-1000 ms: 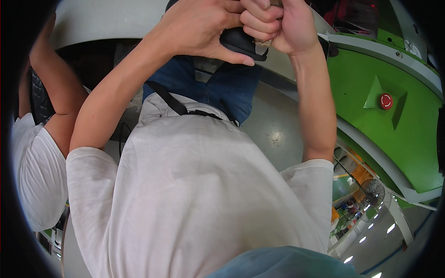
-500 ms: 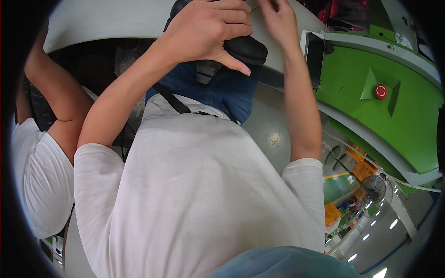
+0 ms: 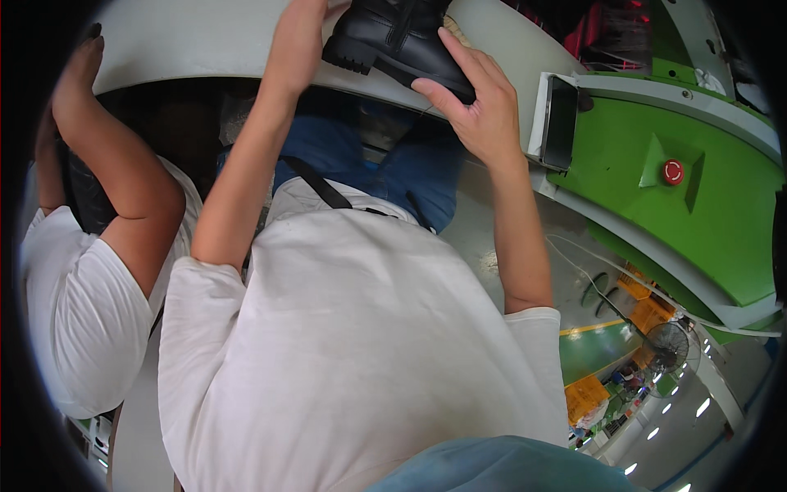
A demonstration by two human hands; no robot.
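A black boot (image 3: 402, 37) with a chunky ridged sole is at the top edge, its heel to the left and its toe to the lower right. The upper part of the boot runs out of view. My right hand (image 3: 484, 102) grips the toe, thumb under the sole edge and fingers along the upper. By the heel side is my left hand (image 3: 302, 37), with a bit of a finger reaching to the boot; its other fingers are cut off or hidden. A tan patch (image 3: 456, 31) shows behind the boot, too little to name.
A pale curved tabletop (image 3: 188, 41) lies under the boot. To the right stands a green machine (image 3: 623, 156) with a red stop button (image 3: 673, 172). A co-worker's arm (image 3: 123, 164) is close on my left. Orange crates (image 3: 586, 398) and a fan (image 3: 668, 344) are farther off.
The boot has turned and come up into fuller view, its sole edge now showing. My right hand has come down onto the toe, while my left hand has moved up toward the heel side.
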